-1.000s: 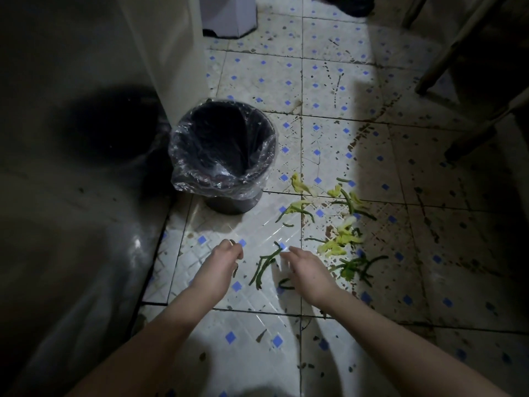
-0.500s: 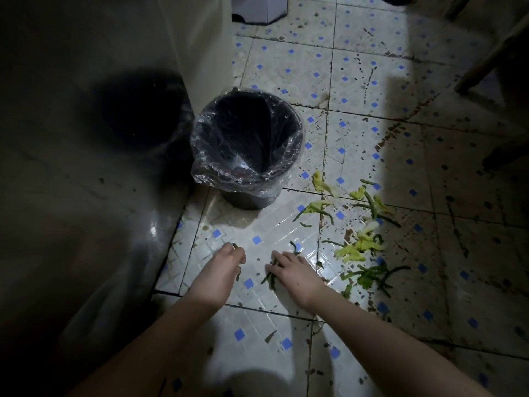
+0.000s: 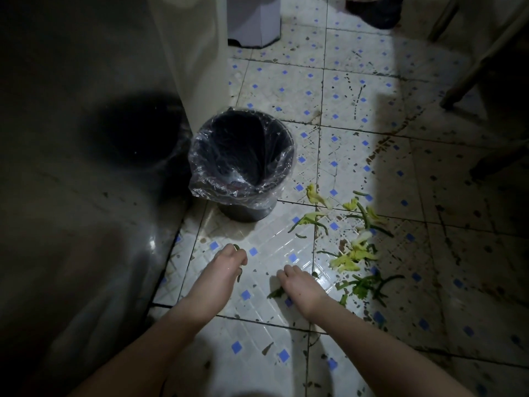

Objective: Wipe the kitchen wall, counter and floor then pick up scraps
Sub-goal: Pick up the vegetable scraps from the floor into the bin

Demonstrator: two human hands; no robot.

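My left hand (image 3: 229, 262): curled round green strips (image 3: 237, 247), low over the floor tiles (image 3: 266, 319).
My right hand (image 3: 299, 285): knuckles up, fingers curled on a leafy stem (image 3: 275, 293) at the tile.
Scraps (image 3: 353, 255): yellow-green bits lay scattered to my right.
Bin (image 3: 249, 213): bag-lined, it stood ahead, near my left hand.
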